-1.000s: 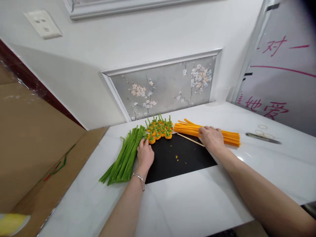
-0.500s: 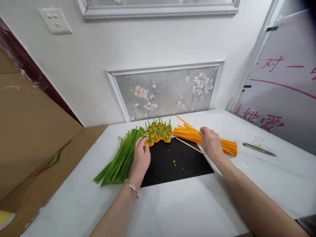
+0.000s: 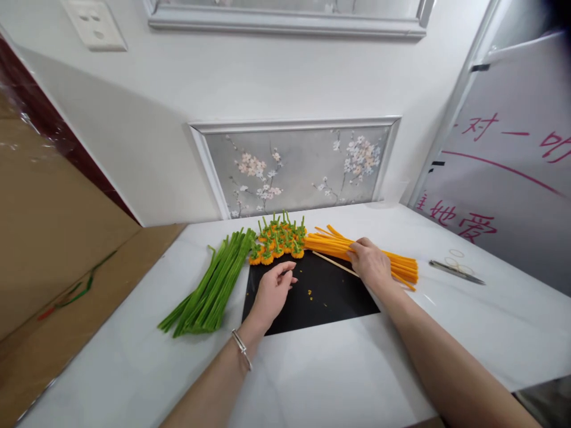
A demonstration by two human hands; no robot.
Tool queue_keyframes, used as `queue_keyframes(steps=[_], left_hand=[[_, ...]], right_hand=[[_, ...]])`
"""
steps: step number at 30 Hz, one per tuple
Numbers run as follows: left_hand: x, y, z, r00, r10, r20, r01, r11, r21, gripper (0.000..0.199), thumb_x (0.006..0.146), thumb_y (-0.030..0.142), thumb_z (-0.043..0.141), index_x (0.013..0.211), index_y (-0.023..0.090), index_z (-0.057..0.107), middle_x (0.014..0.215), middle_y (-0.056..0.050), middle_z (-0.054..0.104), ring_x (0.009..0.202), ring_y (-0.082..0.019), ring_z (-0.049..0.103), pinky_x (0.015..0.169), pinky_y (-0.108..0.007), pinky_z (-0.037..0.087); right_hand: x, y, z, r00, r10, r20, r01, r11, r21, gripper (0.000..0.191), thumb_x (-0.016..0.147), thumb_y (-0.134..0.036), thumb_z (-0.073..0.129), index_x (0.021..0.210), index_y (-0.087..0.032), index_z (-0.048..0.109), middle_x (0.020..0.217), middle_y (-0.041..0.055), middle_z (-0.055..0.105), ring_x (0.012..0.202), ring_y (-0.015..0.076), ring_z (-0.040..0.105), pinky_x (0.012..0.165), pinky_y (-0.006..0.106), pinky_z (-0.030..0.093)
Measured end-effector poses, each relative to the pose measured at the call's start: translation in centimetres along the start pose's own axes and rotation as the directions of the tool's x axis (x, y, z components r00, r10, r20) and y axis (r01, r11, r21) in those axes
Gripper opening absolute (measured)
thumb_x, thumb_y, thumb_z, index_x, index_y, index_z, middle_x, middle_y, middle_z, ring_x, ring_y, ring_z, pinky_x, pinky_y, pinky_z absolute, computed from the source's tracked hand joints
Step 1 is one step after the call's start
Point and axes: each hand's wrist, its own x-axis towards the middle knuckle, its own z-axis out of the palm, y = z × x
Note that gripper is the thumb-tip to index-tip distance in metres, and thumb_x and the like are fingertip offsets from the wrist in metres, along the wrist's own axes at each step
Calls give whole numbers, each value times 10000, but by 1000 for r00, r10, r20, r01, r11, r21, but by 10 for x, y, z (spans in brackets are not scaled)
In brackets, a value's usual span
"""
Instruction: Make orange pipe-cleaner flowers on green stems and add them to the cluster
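Note:
My right hand (image 3: 371,261) is closed at the near side of a bundle of orange pipe cleaners (image 3: 404,264). Its fingertips pinch at the fuzzy stems, and one end juts out below the bundle, past the hand. Over the black mat (image 3: 330,297) hovers my left hand (image 3: 273,292), with nothing in it, its fingers loosely curled and the thumb apart. Behind it stands a cluster of small orange pom-pom shapes with green stem tops (image 3: 279,238). A bundle of green pipe cleaners (image 3: 214,288) lies to the left. Beside the right fingers, a thin wooden stick (image 3: 334,263) crosses the mat's edge.
Tweezers (image 3: 457,272) and thin rubber bands (image 3: 455,254) lie at the right of the white table (image 3: 330,368). Orange fluff scraps (image 3: 310,294) dot the mat. A panelled wall (image 3: 285,83) rises behind, cardboard (image 3: 57,238) stands left, and a whiteboard (image 3: 508,160) right.
My left hand has moved right and nearer, away from the green bundle and flower cluster, over the mat. My right hand has lowered onto the orange bundle; the raised stem has dropped.

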Motion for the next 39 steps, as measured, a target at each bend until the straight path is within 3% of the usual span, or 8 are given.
queue_keyframes(steps=[5, 9, 16, 22, 26, 33, 36, 39], left_hand=[[-1, -1, 5, 999, 0, 46, 0, 1000, 2, 234, 811, 192, 552, 977, 161, 714, 1009, -93, 731, 722, -147, 685, 656, -255, 562], [-5, 2, 13, 995, 19, 97, -18, 1000, -14, 265, 816, 199, 548, 1025, 172, 709, 1025, -100, 733, 766, -173, 695, 685, -291, 573], [8, 21, 46, 981, 86, 173, -61, 987, -148, 280, 666, 44, 663, 860, 224, 758, 1086, -40, 724, 1146, -235, 591, 1108, -392, 365], [44, 22, 105, 963, -176, 202, 239, 907, -347, 83, 808, 86, 623, 775, 119, 691, 774, -85, 701, 702, -147, 664, 737, -298, 562], [61, 18, 128, 919, -321, 229, 392, 799, -456, 245, 908, 274, 575, 1100, 126, 609, 1082, -97, 639, 905, -187, 640, 791, -371, 549], [73, 21, 134, 875, -448, 185, 464, 666, -584, 343, 912, 318, 568, 1214, 157, 550, 1212, -101, 582, 1019, -226, 607, 848, -434, 529], [69, 23, 132, 883, -437, 172, 436, 624, -649, 336, 913, 317, 568, 1206, 155, 553, 1196, -98, 589, 1000, -220, 613, 831, -425, 535], [62, 28, 129, 904, -400, 154, 379, 579, -722, 160, 913, 249, 566, 994, 120, 617, 942, -57, 643, 768, -134, 634, 686, -283, 545]], right_hand=[[0, 0, 1, 1000, -21, -19, 22, 999, 27, 210, 907, -188, 484, 1001, -231, 667, 1016, 49, 671, 1015, 217, 566, 676, 284, 399], [1, 1, 1, 998, -55, 6, 55, 997, 51, 176, 911, -270, 520, 978, -237, 679, 1002, 51, 680, 998, 218, 575, 682, 284, 399], [4, -2, 0, 999, -53, 8, 53, 996, 75, 166, 893, -213, 517, 959, -231, 668, 1016, 47, 666, 992, 203, 575, 688, 271, 396], [7, -5, -2, 1000, -14, -1, 14, 995, 99, 188, 853, -125, 498, 939, -208, 642, 974, 44, 656, 918, 187, 596, 640, 265, 369], [8, -5, -5, 1000, -23, 3, 23, 993, 115, 157, 841, -140, 522, 924, -206, 638, 956, 41, 659, 881, 185, 608, 623, 259, 359], [5, -6, -16, 998, -68, 6, 66, 988, 140, 122, 878, -231, 534, 914, -227, 651, 940, 33, 665, 906, 194, 616, 662, 260, 385], [3, -5, -21, 999, -41, -27, 45, 986, 161, 244, 917, -312, 508, 1128, -243, 610, 1036, 40, 660, 919, 200, 626, 688, 268, 401], [2, -2, -26, 991, 76, -115, -53, 981, 188, 462, 919, -427, 505, 1341, -241, 468, 1130, 73, 630, 876, 221, 639, 647, 285, 402]])
